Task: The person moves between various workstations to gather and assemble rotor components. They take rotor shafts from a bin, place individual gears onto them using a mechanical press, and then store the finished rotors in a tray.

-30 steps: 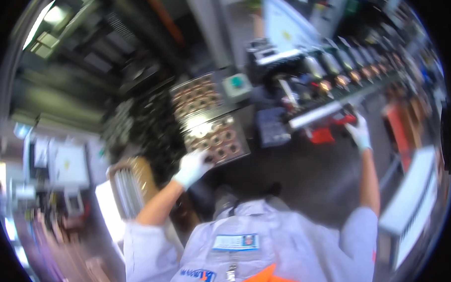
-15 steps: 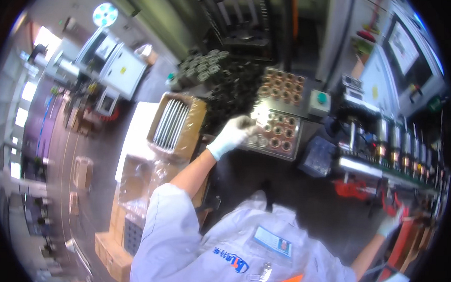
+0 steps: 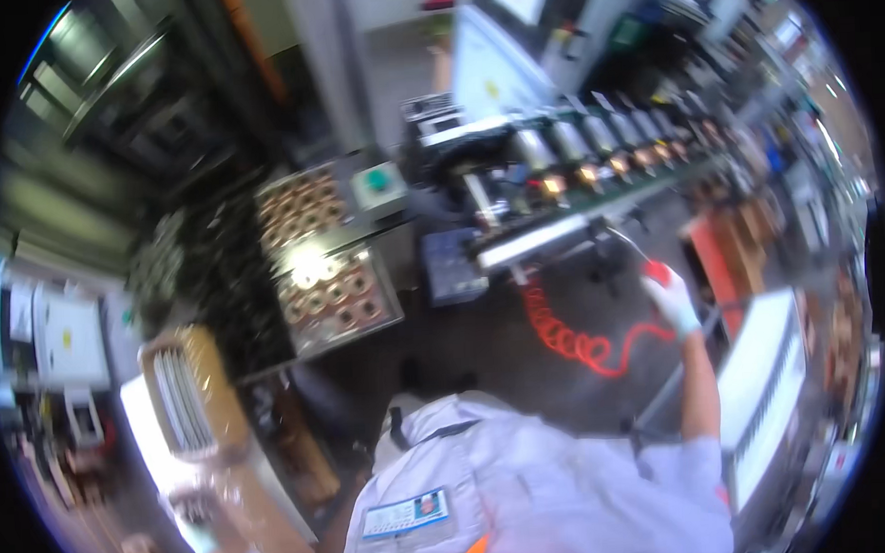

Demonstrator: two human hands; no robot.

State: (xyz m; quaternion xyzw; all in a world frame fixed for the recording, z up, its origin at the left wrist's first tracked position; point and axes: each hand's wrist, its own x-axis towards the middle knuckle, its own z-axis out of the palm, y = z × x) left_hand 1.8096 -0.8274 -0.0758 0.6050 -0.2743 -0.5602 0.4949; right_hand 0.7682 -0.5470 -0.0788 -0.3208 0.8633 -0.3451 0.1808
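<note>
My right hand (image 3: pixel 674 305), in a white glove, is closed around a red air blow gun (image 3: pixel 659 272). Its thin metal nozzle points up and left toward the rail of the machine (image 3: pixel 529 242). From the gun a coiled red hose (image 3: pixel 590 357) loops back left under that rail. At the lower left, my gloved left hand (image 3: pixel 193 527) is blurred, beside a carton (image 3: pixel 230 386) with pale slats inside and above plastic-wrapped packaging (image 3: pixel 241 498). Its fingers are too smeared to show whether they hold anything.
Left of centre, metal trays (image 3: pixel 393 312) carry rows of copper-coloured rings. Behind stands a box with a green button (image 3: pixel 376 184); a translucent bluish bin (image 3: pixel 452 268) sits beside the machine. Dark parts (image 3: pixel 214 284) are heaped left of the trays. A long white box (image 3: pixel 760 363) stands at right.
The view has swung right. My left hand has left the ring tray and dropped to the lower left. My right hand has come up with the blow gun, stretching the red hose.
</note>
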